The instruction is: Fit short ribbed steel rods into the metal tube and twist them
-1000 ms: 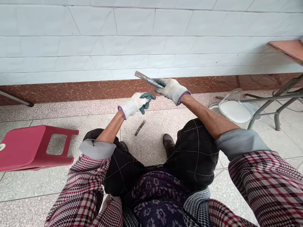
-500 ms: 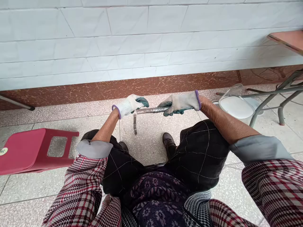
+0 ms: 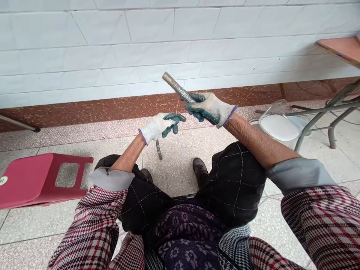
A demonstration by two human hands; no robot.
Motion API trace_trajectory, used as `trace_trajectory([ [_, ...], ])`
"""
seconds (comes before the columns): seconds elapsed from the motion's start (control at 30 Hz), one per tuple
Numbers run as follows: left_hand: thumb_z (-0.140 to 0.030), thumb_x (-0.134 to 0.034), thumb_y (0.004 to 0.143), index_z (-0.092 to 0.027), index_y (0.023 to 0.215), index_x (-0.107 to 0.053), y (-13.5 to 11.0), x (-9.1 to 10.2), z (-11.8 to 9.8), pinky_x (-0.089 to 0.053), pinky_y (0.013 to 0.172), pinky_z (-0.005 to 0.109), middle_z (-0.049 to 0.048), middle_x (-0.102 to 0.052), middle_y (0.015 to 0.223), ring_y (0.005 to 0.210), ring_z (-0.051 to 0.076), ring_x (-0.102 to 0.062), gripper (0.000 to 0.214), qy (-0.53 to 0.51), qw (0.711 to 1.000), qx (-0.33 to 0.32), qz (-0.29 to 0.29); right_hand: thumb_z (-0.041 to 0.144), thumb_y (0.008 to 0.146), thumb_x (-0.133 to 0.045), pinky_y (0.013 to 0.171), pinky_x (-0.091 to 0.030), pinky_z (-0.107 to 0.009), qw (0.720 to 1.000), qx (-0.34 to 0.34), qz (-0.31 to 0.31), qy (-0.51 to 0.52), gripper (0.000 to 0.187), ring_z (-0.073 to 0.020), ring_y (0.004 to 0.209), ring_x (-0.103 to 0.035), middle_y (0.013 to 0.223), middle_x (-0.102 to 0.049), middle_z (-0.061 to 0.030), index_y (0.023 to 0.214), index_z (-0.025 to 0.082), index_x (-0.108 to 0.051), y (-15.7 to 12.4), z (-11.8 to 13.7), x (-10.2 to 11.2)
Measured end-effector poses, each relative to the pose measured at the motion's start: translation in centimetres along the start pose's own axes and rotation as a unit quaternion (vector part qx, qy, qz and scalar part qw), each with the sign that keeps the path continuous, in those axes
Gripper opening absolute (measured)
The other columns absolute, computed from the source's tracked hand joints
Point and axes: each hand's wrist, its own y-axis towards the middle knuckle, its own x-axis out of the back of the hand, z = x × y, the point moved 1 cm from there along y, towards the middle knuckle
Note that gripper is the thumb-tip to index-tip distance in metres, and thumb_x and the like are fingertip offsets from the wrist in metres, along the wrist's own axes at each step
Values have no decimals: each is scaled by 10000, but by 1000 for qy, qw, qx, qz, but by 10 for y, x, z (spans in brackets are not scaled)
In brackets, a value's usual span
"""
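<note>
Both my hands wear white knit gloves with dark green palms. My right hand (image 3: 209, 108) is closed round a grey metal rod (image 3: 174, 86) wound with thin wire, its free end tilted up and to the left. My left hand (image 3: 163, 125) is closed below it; a thin wire (image 3: 177, 108) runs up from its fingers to the rod. A short coiled wire piece (image 3: 159, 149) hangs down under the left hand. I sit with my knees apart above a speckled tile floor (image 3: 180, 165).
A red plastic stool (image 3: 36, 179) lies tipped on the floor at left. A white bucket with a clear lid (image 3: 278, 127) stands at right beside metal table legs (image 3: 323, 116). A white tiled wall (image 3: 112, 48) with a brown skirting is ahead.
My right hand has swung the rod from level between both hands up to a tilt pointing up-left. My left hand has let go of the rod's end and stays lower, closed.
</note>
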Motion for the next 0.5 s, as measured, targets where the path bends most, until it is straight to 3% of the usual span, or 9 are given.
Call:
trace_trajectory([
  [0.13,-205,-553,1006,-116,1275,-711,-1,-7,-1,-222,455,250,15,-643,620,410,58,-337,325,5,999,-32,7,280,870,-648,391,-399,-246,997,14,-51,-50,351,-111,516,-461,754,-620,-27,1200,161,-663,27,-5,-6],
  [0.2,-210,-556,995,-130,1252,-733,-3,-8,-4,-216,458,262,15,-625,606,409,68,-342,322,12,999,-44,10,298,900,-606,460,-446,-267,982,14,-67,-178,393,-127,563,-508,828,-659,-41,1270,173,-648,41,-11,-5],
  [0.27,-198,-556,979,-132,1181,-763,-4,-4,-6,-217,460,272,13,-595,582,406,73,-342,296,26,998,-48,-5,315,885,-626,575,-484,-303,943,19,-70,-326,452,-155,646,-562,890,-690,-42,1326,218,-645,52,-20,-4],
  [0.4,-139,-581,916,-114,983,-786,-7,18,-7,-231,475,289,12,-546,541,425,81,-359,217,65,994,-49,-75,337,846,-659,722,-477,-378,863,16,15,-505,435,-234,802,-629,959,-717,-67,1269,245,-701,55,-36,-5],
  [0.43,-118,-587,894,-109,945,-782,-7,24,-5,-240,483,293,12,-539,532,435,86,-372,202,75,992,-45,-90,336,835,-668,730,-478,-389,858,7,51,-511,406,-248,820,-637,948,-717,-71,1227,241,-721,53,-39,-5],
  [0.5,-82,-593,852,-101,901,-771,-4,33,-2,-262,502,295,13,-534,519,461,96,-403,186,92,989,-32,-114,338,784,-727,731,-491,-412,880,-19,125,-458,349,-271,833,-645,887,-712,-56,1125,268,-762,43,-43,-3],
])
